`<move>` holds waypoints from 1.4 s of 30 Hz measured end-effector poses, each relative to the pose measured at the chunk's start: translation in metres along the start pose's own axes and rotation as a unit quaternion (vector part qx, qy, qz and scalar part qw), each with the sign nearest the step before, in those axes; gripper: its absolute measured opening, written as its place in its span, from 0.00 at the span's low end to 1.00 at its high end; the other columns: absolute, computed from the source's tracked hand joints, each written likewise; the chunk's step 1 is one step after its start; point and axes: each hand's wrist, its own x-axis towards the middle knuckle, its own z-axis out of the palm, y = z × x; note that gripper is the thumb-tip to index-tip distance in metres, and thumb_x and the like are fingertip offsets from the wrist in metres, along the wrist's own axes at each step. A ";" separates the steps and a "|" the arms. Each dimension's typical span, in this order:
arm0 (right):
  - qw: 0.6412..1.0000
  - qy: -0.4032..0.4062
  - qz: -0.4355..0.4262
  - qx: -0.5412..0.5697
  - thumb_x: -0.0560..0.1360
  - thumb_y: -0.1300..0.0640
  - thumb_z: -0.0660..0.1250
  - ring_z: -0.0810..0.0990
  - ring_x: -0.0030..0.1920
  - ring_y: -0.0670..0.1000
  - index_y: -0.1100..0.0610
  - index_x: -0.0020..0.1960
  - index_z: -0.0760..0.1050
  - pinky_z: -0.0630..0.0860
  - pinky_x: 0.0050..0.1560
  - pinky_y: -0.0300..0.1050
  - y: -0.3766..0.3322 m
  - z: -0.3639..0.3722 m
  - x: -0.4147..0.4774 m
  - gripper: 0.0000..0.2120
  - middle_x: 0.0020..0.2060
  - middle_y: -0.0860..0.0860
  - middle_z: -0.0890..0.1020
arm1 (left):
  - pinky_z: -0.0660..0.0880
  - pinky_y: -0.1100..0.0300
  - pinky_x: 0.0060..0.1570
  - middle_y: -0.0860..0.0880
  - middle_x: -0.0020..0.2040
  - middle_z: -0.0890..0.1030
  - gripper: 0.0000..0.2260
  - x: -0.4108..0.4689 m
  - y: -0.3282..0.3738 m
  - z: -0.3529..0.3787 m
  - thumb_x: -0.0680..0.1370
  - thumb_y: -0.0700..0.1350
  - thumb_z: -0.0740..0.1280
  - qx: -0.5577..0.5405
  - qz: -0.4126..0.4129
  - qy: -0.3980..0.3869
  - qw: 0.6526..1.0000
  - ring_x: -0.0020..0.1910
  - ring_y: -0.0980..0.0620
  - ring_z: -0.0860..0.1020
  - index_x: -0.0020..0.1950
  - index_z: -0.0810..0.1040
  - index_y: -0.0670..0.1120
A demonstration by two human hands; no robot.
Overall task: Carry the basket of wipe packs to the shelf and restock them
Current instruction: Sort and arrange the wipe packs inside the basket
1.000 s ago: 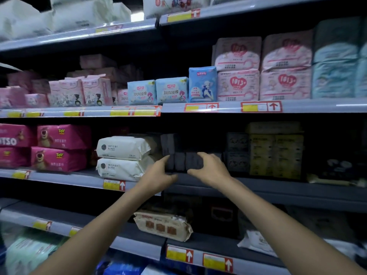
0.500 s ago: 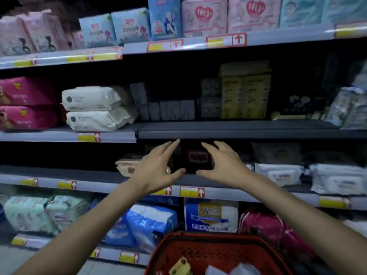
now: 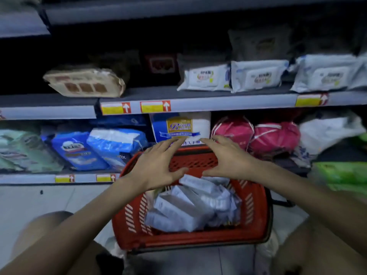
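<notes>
Carry's done, restock isn't: basket sits btm centre w/ packs piled inside, and your L hand and R hand hover over its far rim, fingers spread, holding nothing, so plenty's left for the shelf above.

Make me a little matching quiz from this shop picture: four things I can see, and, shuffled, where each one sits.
Things:
1. basket
2. brown pack
3. blue bags
4. pink bundles

Places:
A. upper shelf, left side
B. floor
C. lower shelf, left side
D. lower shelf, right side

Pairs: 1-B, 2-A, 3-C, 4-D
</notes>
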 end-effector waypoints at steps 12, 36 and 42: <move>0.988 -0.141 0.012 -0.069 0.75 0.39 0.69 0.72 0.68 0.61 0.53 0.81 0.56 0.76 0.60 0.53 0.041 0.130 0.005 0.41 0.70 0.57 0.72 | 0.72 0.48 0.69 0.55 0.79 0.68 0.32 0.000 -0.016 0.114 0.80 0.62 0.65 0.001 0.011 -0.162 0.987 0.77 0.50 0.68 0.83 0.61 0.58; 0.989 -0.098 0.112 -0.010 0.78 0.58 0.68 0.81 0.56 0.60 0.57 0.66 0.73 0.75 0.45 0.49 0.041 0.135 0.053 0.17 0.57 0.56 0.80 | 0.75 0.52 0.65 0.58 0.72 0.78 0.21 -0.010 -0.034 0.142 0.80 0.59 0.58 -0.164 -0.068 -0.222 0.959 0.68 0.55 0.77 0.71 0.79 0.59; 0.938 -0.100 0.224 0.244 0.76 0.59 0.76 0.83 0.53 0.58 0.56 0.68 0.77 0.78 0.49 0.51 0.044 0.098 0.048 0.22 0.62 0.56 0.82 | 0.79 0.47 0.60 0.54 0.61 0.84 0.14 -0.011 -0.053 0.141 0.84 0.46 0.66 -0.360 -0.193 -0.157 0.899 0.58 0.54 0.82 0.69 0.81 0.53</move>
